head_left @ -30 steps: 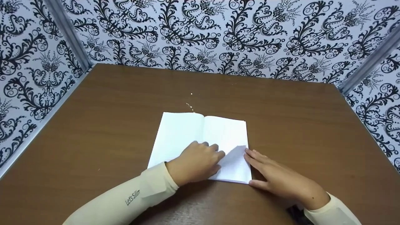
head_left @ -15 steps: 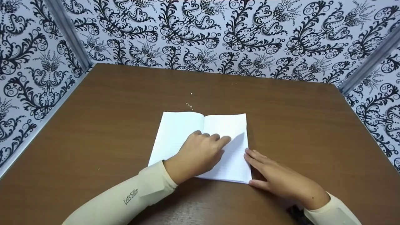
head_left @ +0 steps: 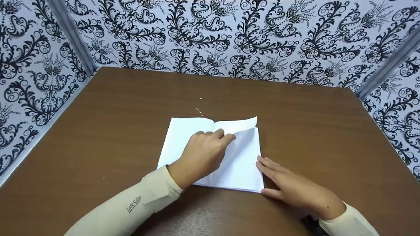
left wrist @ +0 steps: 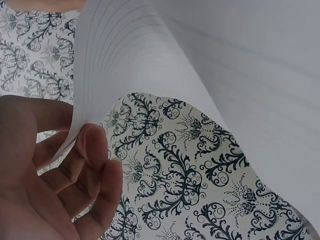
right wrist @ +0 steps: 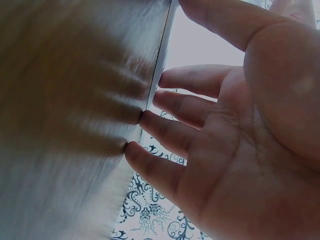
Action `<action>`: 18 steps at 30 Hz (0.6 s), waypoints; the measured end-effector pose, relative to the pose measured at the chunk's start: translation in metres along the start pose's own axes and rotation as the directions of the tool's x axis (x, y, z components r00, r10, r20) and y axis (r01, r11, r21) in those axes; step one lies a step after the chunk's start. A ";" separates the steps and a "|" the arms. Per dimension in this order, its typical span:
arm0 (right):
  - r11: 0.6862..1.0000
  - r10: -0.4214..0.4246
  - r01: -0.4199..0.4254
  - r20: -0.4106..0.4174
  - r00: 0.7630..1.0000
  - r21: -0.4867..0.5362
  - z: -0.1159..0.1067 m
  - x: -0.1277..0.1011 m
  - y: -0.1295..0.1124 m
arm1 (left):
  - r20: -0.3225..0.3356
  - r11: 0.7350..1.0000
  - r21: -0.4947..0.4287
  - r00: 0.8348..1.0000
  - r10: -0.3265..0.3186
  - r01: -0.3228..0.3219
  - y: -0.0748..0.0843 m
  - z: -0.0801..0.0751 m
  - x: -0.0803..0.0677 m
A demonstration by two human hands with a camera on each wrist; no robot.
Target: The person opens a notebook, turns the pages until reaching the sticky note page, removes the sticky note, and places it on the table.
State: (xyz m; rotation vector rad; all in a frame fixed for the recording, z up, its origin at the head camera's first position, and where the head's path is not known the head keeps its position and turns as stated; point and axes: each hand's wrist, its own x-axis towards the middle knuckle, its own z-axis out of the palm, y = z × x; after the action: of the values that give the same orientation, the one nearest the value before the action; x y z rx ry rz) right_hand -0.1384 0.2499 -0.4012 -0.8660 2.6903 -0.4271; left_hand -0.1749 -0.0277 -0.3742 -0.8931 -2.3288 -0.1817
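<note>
The open notebook [head_left: 213, 154] lies mid-table, nearer the front edge. The left hand [head_left: 203, 154] pinches a thin lined page [head_left: 239, 126] that curls up; a sharp pull could crease or tear it. The right hand [head_left: 295, 188], fingers straight, presses the notebook's right edge. The table [head_left: 98, 131] is smooth brown wood grain.

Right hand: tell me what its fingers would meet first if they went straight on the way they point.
The right hand lies flat, its fingertips already at the right edge of the open white lined notebook. Going on, it would likely meet that page stack.
</note>
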 end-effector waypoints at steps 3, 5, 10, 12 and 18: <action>1.000 0.000 0.000 -0.005 1.000 0.002 0.001 -0.001 0.000 | -0.014 1.000 -0.004 1.000 -0.023 0.023 -0.004 -0.001 -0.001; 1.000 0.001 -0.001 -0.006 1.000 0.004 0.001 -0.001 0.001 | -0.019 0.999 -0.005 0.999 -0.033 0.033 -0.006 -0.001 -0.001; 1.000 0.000 0.000 -0.011 1.000 0.001 0.002 -0.003 0.000 | 0.009 0.999 0.004 0.999 -0.046 0.046 -0.012 -0.004 -0.004; 1.000 0.000 0.000 -0.010 1.000 0.004 0.002 -0.003 0.000 | 0.014 0.998 0.010 0.998 -0.056 0.055 -0.015 -0.006 -0.006; 1.000 -0.014 0.014 -0.010 1.000 -0.006 0.002 -0.001 -0.001 | -0.013 0.994 0.066 0.996 -0.088 0.089 -0.029 -0.011 -0.018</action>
State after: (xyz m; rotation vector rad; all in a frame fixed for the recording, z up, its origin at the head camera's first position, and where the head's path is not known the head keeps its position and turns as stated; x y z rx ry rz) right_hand -0.1359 0.2493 -0.4024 -0.8872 2.6976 -0.4277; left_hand -0.1772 -0.0635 -0.3736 -0.7556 -2.3525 -0.1446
